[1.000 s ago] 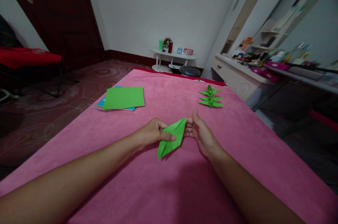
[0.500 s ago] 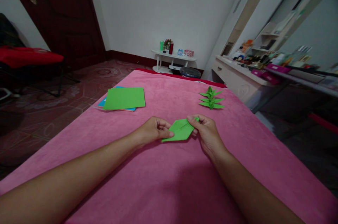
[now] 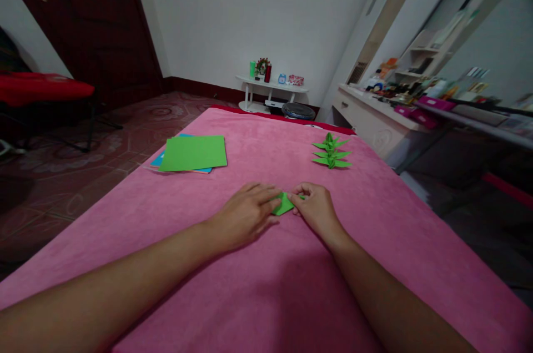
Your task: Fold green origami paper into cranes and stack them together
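A folded piece of green paper (image 3: 283, 205) lies on the pink cloth (image 3: 250, 297) between my two hands. My left hand (image 3: 250, 211) rests flat over its left part, fingers stretched out, and hides that part. With thumb and fingers, my right hand (image 3: 314, 206) pinches the paper's right end. Farther off to the right stand folded green paper pieces (image 3: 331, 152) with pointed tips, set close one behind another. At the left lies a stack of flat sheets, with a green sheet (image 3: 194, 153) on top and a blue sheet (image 3: 157, 161) peeking out.
Beyond the cloth's far edge is a low white table (image 3: 272, 85) bearing a green cup, a red bottle and a small clock. A cluttered dresser (image 3: 375, 111) runs along the right. A red chair (image 3: 45, 89) and a dark door (image 3: 91, 25) are at the left.
My left hand has gone from pinching the paper's left end to lying flat over it. The paper is now down on the cloth. My right hand still grips its right end.
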Demonstrator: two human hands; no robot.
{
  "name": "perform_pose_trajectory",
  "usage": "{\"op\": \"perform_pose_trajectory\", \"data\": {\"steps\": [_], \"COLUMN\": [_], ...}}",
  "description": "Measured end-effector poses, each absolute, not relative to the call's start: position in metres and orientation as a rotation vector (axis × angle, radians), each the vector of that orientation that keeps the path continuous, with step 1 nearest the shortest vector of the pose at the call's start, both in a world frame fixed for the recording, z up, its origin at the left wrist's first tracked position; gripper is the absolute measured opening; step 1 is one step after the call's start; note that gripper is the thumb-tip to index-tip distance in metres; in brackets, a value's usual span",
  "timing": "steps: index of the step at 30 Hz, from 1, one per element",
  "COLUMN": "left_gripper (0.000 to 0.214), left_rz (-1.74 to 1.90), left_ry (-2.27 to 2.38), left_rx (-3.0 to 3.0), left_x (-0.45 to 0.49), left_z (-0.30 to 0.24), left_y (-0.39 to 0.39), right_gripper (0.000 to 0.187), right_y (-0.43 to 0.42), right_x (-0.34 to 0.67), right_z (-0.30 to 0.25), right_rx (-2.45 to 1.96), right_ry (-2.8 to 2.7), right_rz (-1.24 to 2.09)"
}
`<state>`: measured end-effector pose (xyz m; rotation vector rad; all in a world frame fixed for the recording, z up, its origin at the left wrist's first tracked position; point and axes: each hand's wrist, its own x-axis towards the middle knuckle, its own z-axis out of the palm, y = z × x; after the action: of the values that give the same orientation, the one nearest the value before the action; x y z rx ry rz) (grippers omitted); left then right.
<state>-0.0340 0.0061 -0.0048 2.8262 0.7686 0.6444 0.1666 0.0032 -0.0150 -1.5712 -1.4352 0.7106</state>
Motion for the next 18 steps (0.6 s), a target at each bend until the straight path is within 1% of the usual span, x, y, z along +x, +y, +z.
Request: {"op": "perform_pose_trajectory", "data": {"steps": [3, 5, 7, 9, 11, 13, 15, 18], "left_gripper": [0.056, 0.061, 0.061, 0.058, 0.051, 0.042, 0.038, 0.037], "left_rz": [0.448, 0.393, 0.39, 0.421, 0.485, 0.556, 0.587, 0.563], "left_ry": [0.807, 0.818, 0.813, 0.793, 0.731, 0.632, 0.563, 0.584], "left_rx": [2.925, 2.937, 2.937, 2.924, 2.897, 2.869, 2.861, 2.887], "left_x": [-0.031, -0.031, -0.032, -0.032, -0.031, -0.029, -0.029, -0.029], "left_z": [-0.011, -0.015, -0.016, -0.015, -0.015, -0.016, -0.019, -0.023], "left_y": [-0.005, -0.008, -0.008, -0.007, -0.005, -0.003, -0.001, -0.001], "right_gripper": [0.009, 0.006, 0.005, 0.019, 0.038, 0.063, 0.083, 0.097], "right_y": [0.003, -0.001, -0.009, -0.019, -0.029, -0.037, -0.043, -0.046], "right_x": [0.17, 0.17, 0.164, 0.151, 0.134, 0.119, 0.109, 0.106], "right_z": [-0.014, -0.008, 0.0, 0.007, 0.007, 0.003, -0.003, -0.008], "right_rx": [-1.627, -1.666, -1.684, -1.651, -1.567, -1.483, -1.489, -1.524], "right_ry": [-1.553, -1.706, -1.842, -1.94, -2.099, -2.278, -2.346, -2.376], "right_rz": [0.556, 0.295, 0.0, -0.083, 0.0, 0.128, 0.242, 0.328]}}
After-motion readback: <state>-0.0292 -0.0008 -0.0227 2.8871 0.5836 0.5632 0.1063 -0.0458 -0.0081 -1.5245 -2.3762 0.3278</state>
